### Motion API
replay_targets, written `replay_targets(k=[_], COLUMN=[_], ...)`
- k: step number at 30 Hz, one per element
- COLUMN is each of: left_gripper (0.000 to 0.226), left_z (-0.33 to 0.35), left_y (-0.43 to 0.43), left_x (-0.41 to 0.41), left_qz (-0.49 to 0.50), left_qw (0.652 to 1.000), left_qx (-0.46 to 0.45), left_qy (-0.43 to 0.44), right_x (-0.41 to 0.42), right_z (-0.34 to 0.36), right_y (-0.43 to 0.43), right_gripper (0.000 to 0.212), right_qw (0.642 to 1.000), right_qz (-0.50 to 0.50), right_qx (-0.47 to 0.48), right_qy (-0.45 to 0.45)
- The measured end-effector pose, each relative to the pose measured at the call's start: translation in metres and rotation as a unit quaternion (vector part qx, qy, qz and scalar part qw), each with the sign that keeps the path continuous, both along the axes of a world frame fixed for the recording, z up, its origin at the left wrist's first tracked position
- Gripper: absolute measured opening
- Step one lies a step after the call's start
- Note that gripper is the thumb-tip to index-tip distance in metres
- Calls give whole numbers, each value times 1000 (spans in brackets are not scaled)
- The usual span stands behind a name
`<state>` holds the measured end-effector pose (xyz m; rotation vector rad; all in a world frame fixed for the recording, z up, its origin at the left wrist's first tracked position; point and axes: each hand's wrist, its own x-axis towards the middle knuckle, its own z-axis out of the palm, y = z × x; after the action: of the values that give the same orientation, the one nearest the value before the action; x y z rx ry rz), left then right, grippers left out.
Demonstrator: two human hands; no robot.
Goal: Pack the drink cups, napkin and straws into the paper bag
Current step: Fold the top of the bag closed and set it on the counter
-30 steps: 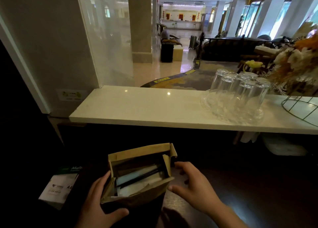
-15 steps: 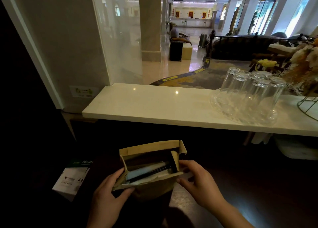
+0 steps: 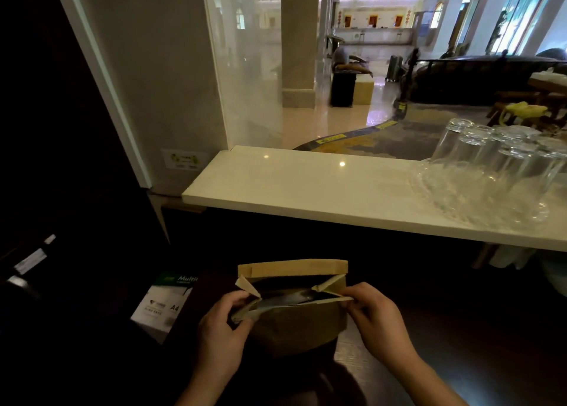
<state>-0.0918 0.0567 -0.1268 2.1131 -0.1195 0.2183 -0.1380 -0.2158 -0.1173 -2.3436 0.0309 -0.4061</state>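
Note:
A brown paper bag (image 3: pixel 294 326) stands upright on the dark counter in front of me. Its mouth is pinched nearly flat, with the side gussets folded inward. Through the narrow slit I see pale and dark shapes of the contents (image 3: pixel 288 299), too dim to name. My left hand (image 3: pixel 221 335) pinches the bag's top left corner. My right hand (image 3: pixel 374 319) pinches the top right corner. No cups, napkin or straws lie outside the bag.
A white marble ledge (image 3: pixel 306 187) runs across above the dark counter, with several upturned glasses on a glass tray (image 3: pixel 487 172) at its right. A ream of A4 paper (image 3: pixel 162 304) lies left of the bag. A wall and glass panel stand at left.
Both hands moved from the bag's sides to its top corners and pulled the mouth from wide open to nearly flat. The view shifted left.

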Motion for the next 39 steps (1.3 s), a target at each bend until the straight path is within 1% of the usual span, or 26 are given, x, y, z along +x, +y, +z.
replay_targets(k=[3, 8, 13, 14, 16, 17, 19, 21, 22, 23, 25, 28, 29, 32, 33, 34, 35, 36, 37, 39], left_gripper=[34, 35, 36, 34, 29, 33, 52, 66, 69, 67, 53, 33, 28, 24, 22, 21, 20, 20, 20, 20], left_z=[-2, -5, -7, -6, -6, -6, -5, -3, -1, 1, 1, 1, 1, 1, 0, -2, -3, -4, -5, -4], left_y=[5, 9, 4, 4, 3, 3, 2, 2, 2, 2, -1, -8, -10, -13, -13, -13, -13, -13, -14, -17], left_x=[0, 6, 21, 24, 30, 32, 38, 45, 48, 50, 54, 57, 57, 59, 60, 60, 60, 61, 61, 62], left_qz=[20, 36, 27, 25, 27, 30, 37, 28, 13, -6, -31, -8, -3, 1, 4, 8, 13, 19, 25, 32], left_qw=[999, 997, 996, 996, 994, 991, 986, 985, 983, 981, 978, 982, 982, 982, 983, 985, 987, 988, 990, 991], left_qx=[-42, -62, -66, -67, -92, -113, -141, -148, -155, -165, -176, -166, -169, -173, -166, -156, -143, -130, -120, -113], left_qy=[26, 30, 44, 46, 60, 71, 83, 86, 92, 101, 109, 92, 87, 79, 77, 77, 78, 78, 75, 70], right_x=[3, 10, 24, 27, 29, 29, 29, 32, 34, 36, 39, 40, 39, 32, 31, 32, 34, 39, 44, 58], right_z=[-6, -14, -21, -21, -19, -18, -17, -18, -18, -18, -17, -11, -8, 2, 8, 15, 22, 29, 38, 53], right_y=[0, -3, -4, -3, -1, 0, 1, 0, 1, 1, 3, 3, 2, -1, -2, -3, -2, 0, 5, 17], right_gripper=[19, 18, 11, 12, 21, 24, 25, 21, 19, 17, 17, 17, 21, 45, 48, 48, 46, 41, 36, 35], right_qw=[999, 991, 989, 987, 980, 975, 969, 965, 964, 962, 960, 965, 968, 971, 973, 979, 988, 994, 992, 973], right_qz=[-16, -40, -72, -68, -59, -63, -87, -111, -122, -132, -144, -136, -124, -81, -71, -58, -40, -19, 5, 62], right_qx=[52, 129, 129, 143, 191, 211, 231, 237, 237, 237, 239, 224, 217, 223, 216, 187, 128, 41, -52, -197], right_qy=[1, 14, 2, 4, -3, -7, -11, -13, -15, -15, -17, -14, -9, -16, -29, -49, -72, -95, -112, -106])
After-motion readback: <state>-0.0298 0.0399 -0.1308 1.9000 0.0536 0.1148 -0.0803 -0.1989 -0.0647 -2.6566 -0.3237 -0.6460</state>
